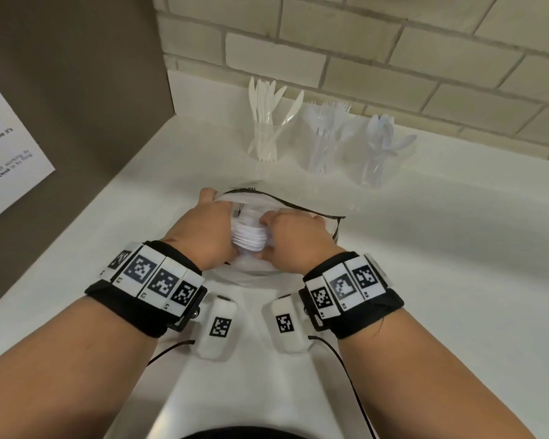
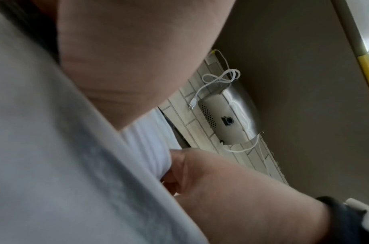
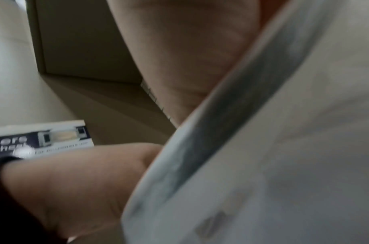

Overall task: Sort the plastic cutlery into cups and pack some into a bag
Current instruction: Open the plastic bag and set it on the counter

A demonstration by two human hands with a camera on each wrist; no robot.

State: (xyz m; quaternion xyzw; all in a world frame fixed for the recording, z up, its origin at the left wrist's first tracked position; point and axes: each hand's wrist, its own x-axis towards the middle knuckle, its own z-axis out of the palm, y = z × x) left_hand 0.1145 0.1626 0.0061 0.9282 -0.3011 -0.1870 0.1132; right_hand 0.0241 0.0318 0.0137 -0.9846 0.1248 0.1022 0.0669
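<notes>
left hand (image 1: 208,229): grip pinches the clear bag's (image 1: 298,213) mouth so it stays open.
right hand (image 1: 293,239): grip wraps a bundle of white cutlery (image 1: 249,239), half inside the bag, mid tabletop (image 1: 441,264).
cups (image 1: 267,139): sorted along the back edge.
room: open tabletop to the right.

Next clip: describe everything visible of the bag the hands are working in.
The bag is thin, clear, film-like plastic with a dark line along its mouth and some unreadable dark print at the far rim. It lies on the white counter in front of the three cups, mouth open. The left hand holds the left rim; the right hand grips a bundle of white cutlery in the opening. Both wrist views show it only as blurred pale film.
</notes>
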